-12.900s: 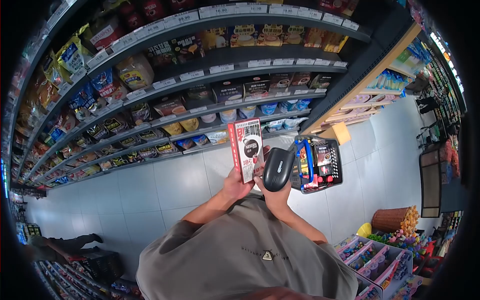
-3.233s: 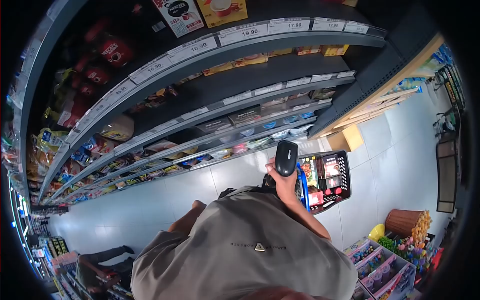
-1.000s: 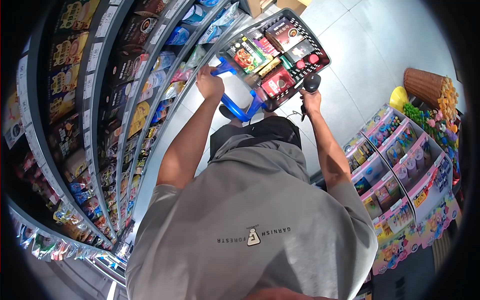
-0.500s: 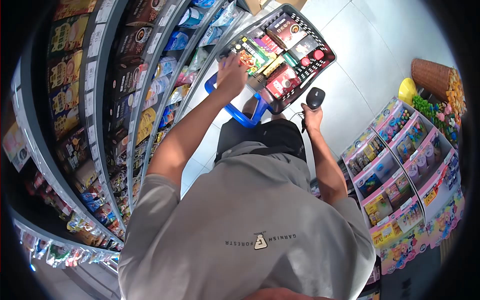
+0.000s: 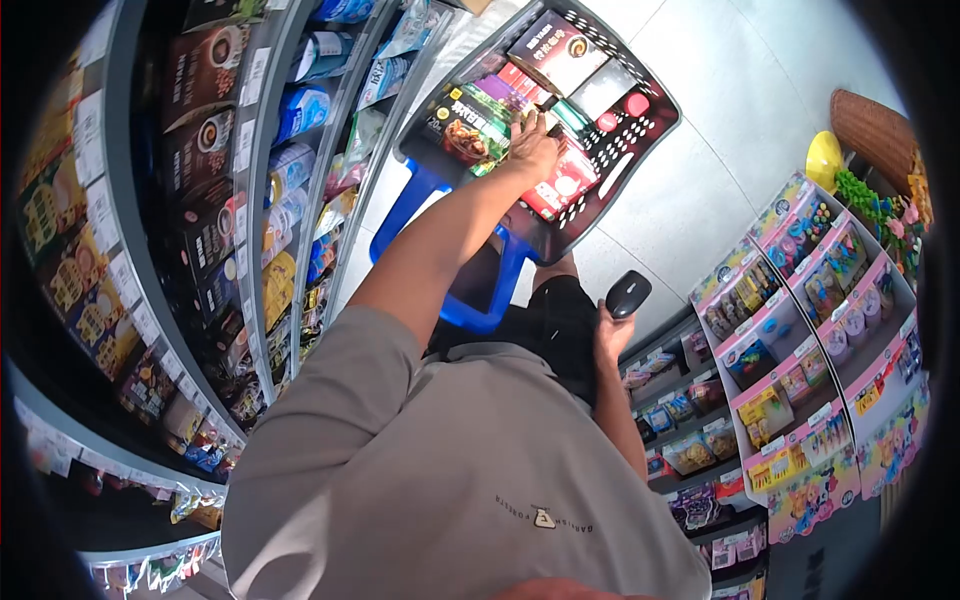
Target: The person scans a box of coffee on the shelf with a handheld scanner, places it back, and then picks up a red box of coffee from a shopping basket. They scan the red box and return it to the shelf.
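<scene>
My left hand [image 5: 534,152] reaches into a dark shopping basket [image 5: 640,155]. Its fingers are apart and bent down over the packages in the middle; the fingertips are partly hidden among them. Beside it are a black-and-green food box [image 5: 466,130] on the left and a red-and-white box [image 5: 572,180] on the right. Farther in lies a dark brown coffee box [image 5: 545,50], with two red round lids [image 5: 636,104] near the basket's right wall. Lower right, my right hand [image 5: 609,335] is closed around a black handheld barcode scanner [image 5: 628,294], whose head points up.
The basket's blue handle [image 5: 400,212] hangs toward my legs. Tall shelves of packaged goods [image 5: 205,120] curve along my left. On the right stand a pink display rack [image 5: 800,330] of small items, a wicker basket [image 5: 870,135] and low snack shelves [image 5: 690,450].
My left hand has moved right, from the black-and-green box's edge to the packages in the basket's middle. The scanner in my right hand sits lower in view. The whole view has shifted.
</scene>
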